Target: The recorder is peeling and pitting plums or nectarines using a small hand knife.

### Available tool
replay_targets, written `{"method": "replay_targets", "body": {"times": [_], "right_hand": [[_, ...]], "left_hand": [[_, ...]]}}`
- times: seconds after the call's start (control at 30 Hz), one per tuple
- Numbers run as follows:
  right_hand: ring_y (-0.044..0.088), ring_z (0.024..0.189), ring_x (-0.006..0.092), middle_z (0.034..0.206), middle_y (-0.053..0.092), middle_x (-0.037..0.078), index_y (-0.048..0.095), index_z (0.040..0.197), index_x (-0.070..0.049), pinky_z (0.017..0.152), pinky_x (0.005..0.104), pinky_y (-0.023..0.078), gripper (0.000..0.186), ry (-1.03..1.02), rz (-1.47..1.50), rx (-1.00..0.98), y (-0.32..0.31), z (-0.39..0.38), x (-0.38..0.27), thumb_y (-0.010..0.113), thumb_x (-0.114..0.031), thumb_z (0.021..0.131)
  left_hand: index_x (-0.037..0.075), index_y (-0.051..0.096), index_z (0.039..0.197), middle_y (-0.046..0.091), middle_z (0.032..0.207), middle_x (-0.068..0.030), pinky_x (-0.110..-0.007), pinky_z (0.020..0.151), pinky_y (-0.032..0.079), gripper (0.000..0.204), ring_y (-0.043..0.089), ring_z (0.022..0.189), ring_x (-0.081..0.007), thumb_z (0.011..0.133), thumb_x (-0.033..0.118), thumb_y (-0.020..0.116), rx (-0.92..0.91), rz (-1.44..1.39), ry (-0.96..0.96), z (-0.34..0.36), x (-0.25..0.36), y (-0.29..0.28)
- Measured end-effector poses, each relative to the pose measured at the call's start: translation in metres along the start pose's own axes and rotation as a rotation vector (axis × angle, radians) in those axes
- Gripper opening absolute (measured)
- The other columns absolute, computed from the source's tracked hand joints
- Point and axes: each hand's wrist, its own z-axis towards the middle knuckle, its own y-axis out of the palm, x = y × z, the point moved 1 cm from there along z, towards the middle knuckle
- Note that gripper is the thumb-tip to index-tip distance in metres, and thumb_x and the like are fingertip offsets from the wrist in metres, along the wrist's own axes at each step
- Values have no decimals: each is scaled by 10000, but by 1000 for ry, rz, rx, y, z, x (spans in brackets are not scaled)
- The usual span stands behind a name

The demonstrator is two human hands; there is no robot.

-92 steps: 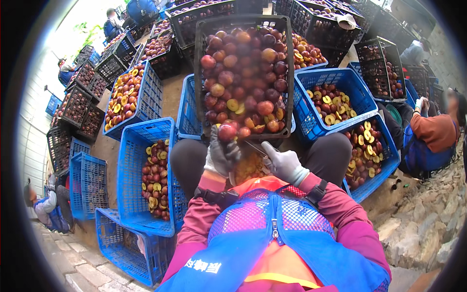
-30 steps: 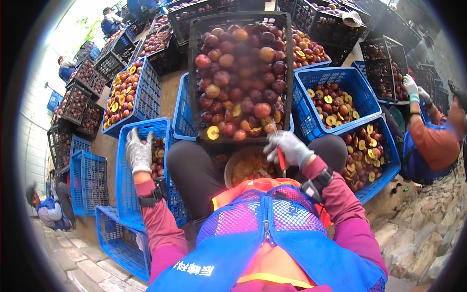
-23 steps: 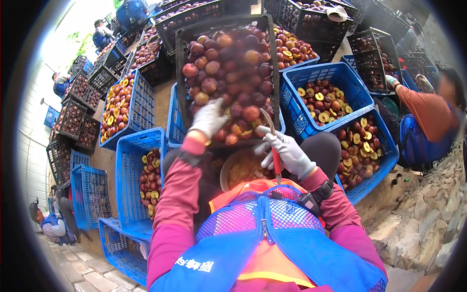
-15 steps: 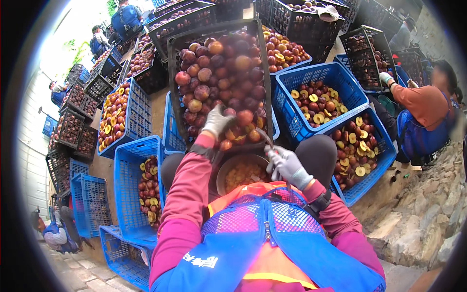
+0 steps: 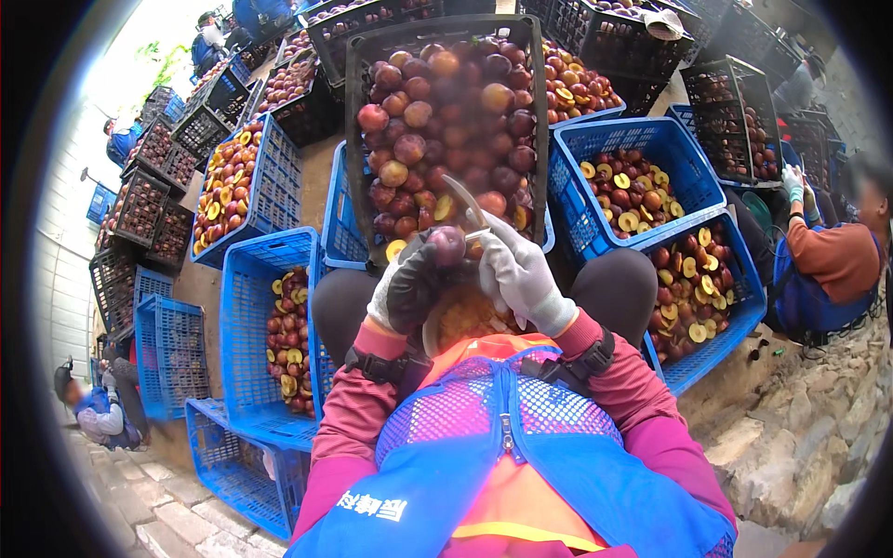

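Observation:
My left hand point(image 5: 406, 290), in a white glove with a dark palm, grips a reddish-purple plum point(image 5: 447, 244). Close beside it, my right hand point(image 5: 523, 277) in a pale glove is closed around a knife with a curved blade point(image 5: 463, 195), its tip pointing up and left. Just past both hands stands a black crate point(image 5: 446, 37) heaped with whole plums point(image 5: 409, 149); a few cut pieces lie at its near edge. Between my knees, partly hidden under my hands, a bowl point(image 5: 431, 337) contains yellowish pieces point(image 5: 470, 316).
Blue crates of halved plums stand at left point(image 5: 233, 325) and right point(image 5: 577, 219), with another crate point(image 5: 721, 367) near my right knee. Stacked black crates point(image 5: 614, 56) rise behind. A co-worker in an orange top point(image 5: 828, 270) sits at right. Rough stones point(image 5: 800, 437) lie lower right.
My left hand has come back from the plums in the black crate with one plum. My right hand and the knife have moved up beside it. The view has shifted slightly.

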Motion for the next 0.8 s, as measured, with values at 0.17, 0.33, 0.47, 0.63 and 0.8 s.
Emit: {"method": "replay_targets", "body": {"times": [0.17,0.33,0.47,0.63,0.8], "right_hand": [[542,576,46,732,593,-18,590,1557,5,546,259,456,433,-162,-107,36,-2,2,33,581,-175,1163],[759,686,276,842,766,165,597,1522,33,637,397,569,436,-388,-415,105,2,11,53,589,-203,1156],[790,857,416,972,771,290,615,1479,33,736,470,596,423,-253,-555,130,8,7,54,581,-236,1154],[757,921,475,992,758,310,653,1386,14,803,524,587,377,-156,-620,133,7,6,60,561,-270,1156],[732,958,514,1010,754,309,669,1299,3,841,562,568,360,-70,-705,109,2,12,77,540,-303,1160]], "left_hand": [[53,638,1441,716,1283,-40,-369,1069,563,418,704,1184,-185,1081,244,734,-3,70,7,5,-9,7],[42,660,1430,715,1227,-19,-332,1040,553,417,691,1134,-150,1074,236,755,61,133,19,-2,-13,7],[35,668,1442,719,1158,-27,-335,922,574,445,698,1049,-161,1086,290,748,87,312,89,-4,-19,-8],[31,689,1406,727,1138,-10,-313,873,575,446,692,989,-135,1075,319,771,145,444,72,-6,-22,-6],[33,690,1398,734,1188,-12,-310,929,588,432,699,1045,-129,1083,320,762,125,475,86,0,-33,-22]]}}
